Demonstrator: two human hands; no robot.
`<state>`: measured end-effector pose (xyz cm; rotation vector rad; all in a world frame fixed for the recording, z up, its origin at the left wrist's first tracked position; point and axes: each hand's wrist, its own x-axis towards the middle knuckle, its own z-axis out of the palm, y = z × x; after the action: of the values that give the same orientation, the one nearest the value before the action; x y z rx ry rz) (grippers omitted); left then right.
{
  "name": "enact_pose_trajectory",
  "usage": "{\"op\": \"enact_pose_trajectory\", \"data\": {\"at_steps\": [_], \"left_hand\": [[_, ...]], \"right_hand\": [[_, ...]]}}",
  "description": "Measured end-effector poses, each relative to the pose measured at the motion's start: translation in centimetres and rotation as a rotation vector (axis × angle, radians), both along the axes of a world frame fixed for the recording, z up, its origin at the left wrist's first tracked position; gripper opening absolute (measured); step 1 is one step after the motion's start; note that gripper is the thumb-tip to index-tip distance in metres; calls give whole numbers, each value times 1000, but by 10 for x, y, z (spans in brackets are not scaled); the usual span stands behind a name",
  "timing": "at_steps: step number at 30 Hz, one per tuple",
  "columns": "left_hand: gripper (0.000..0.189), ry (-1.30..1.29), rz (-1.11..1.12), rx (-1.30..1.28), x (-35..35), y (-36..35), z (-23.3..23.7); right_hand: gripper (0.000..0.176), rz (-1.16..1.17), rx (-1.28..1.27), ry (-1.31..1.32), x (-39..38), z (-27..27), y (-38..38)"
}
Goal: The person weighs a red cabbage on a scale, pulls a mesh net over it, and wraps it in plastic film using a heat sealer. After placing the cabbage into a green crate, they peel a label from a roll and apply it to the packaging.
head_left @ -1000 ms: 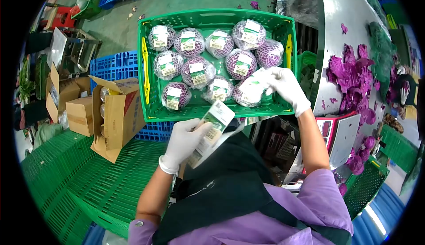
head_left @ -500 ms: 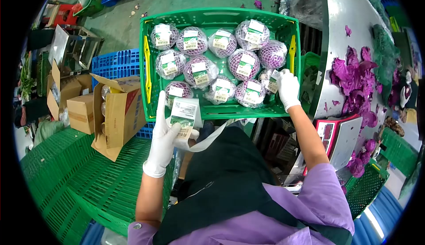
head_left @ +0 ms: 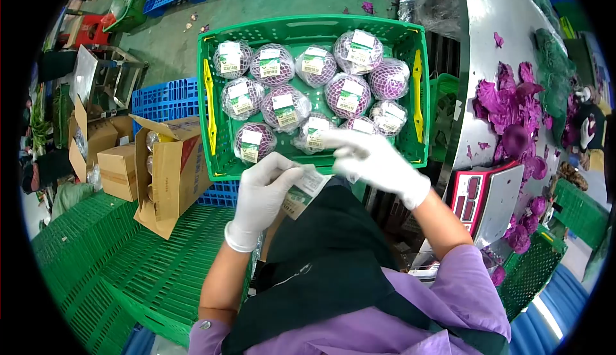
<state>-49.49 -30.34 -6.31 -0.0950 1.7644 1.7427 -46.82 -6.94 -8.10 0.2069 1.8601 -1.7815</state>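
My left hand [head_left: 260,198], in a white glove, pinches a strip of printed green-and-white labels [head_left: 301,194] in front of the apron. To its right is my right hand [head_left: 382,168], also gloved. Its fingers stretch left over the near edge of the green crate [head_left: 314,23], somewhat blurred, with nothing seen in them. Inside the crate lie several netted, film-wrapped red cabbages [head_left: 277,64] bearing labels. One labelled cabbage [head_left: 389,118] sits at the right end of the front row. My right hand partly hides the front-row cabbage [head_left: 359,124] beside it.
On the right, a metal table [head_left: 471,92] carries loose purple cabbage leaves [head_left: 507,101] and a red-framed weighing scale [head_left: 481,201]. Cardboard boxes [head_left: 170,169] and stacked green crates [head_left: 154,259] stand to the left. A blue pallet [head_left: 163,95] lies behind the boxes.
My right hand has left the cabbage at the crate's right and come across toward my left hand. That cabbage's label is now uncovered. My left hand has shifted right, its fingers pinched on the strip.
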Motion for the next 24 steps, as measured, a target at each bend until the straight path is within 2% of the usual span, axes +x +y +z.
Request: {"op": "enact_pose_trajectory", "data": {"at_steps": [2, 3, 4, 6, 8, 10, 11, 12, 13, 15, 17, 18, 19, 21, 22, 23, 24], "left_hand": [[21, 143, -69, -165, 2, 9, -1], [34, 18, 8, -129, 6, 14, -5], [34, 21, 5, -127, 7, 13, -7], [34, 117, -107, -164, 7, 5, -10], [33, 114, -151, -254, 3, -7, -10], [24, 70, -158, -333, 2, -19, -14], [20, -337, 32, -162, -1, -14, 6], [20, -332, 49, -74, 2, -24, -3], [23, -343, 67, -27, 3, -28, -6], [42, -305, 121, 48, 6, -29, -4], [77, -226, 159, 159, 11, -29, -5], [82, -228, 160, 169, 11, -29, 0], [83, -220, 155, 155, 12, -30, 2], [85, -214, 163, 122, 15, -31, 5], [77, -217, 145, 97, 18, -33, 4], [73, -232, 115, 87, 20, -37, 3], [71, -246, 84, 75, 21, -39, 3]], "right_hand": [[38, 28, 143, 414, 15, 8, -27], [29, 42, 67, 252, 12, 18, -25], [22, 15, 162, 438, 8, 6, -15], [17, -114, 261, 207, -20, 16, 23], [20, -284, 122, 158, -45, -27, 76], [22, -257, 507, 0, -70, -56, 111], [26, -211, 729, 192, -74, -94, 132], [31, -161, 948, 386, -74, -133, 148], [31, -167, 946, 386, -76, -151, 157], [38, 131, 1341, 411, -79, -171, 168], [35, 171, 1420, 438, -79, -178, 168], [31, 220, 1498, 461, -78, -181, 170], [27, 118, 1635, 555, -75, -178, 161], [21, 37, 1659, 607, -73, -165, 154], [21, 33, 1628, 636, -67, -151, 148], [19, 94, 1605, 618, -61, -151, 144], [22, 80, 1518, 487, -54, -153, 137]]}}
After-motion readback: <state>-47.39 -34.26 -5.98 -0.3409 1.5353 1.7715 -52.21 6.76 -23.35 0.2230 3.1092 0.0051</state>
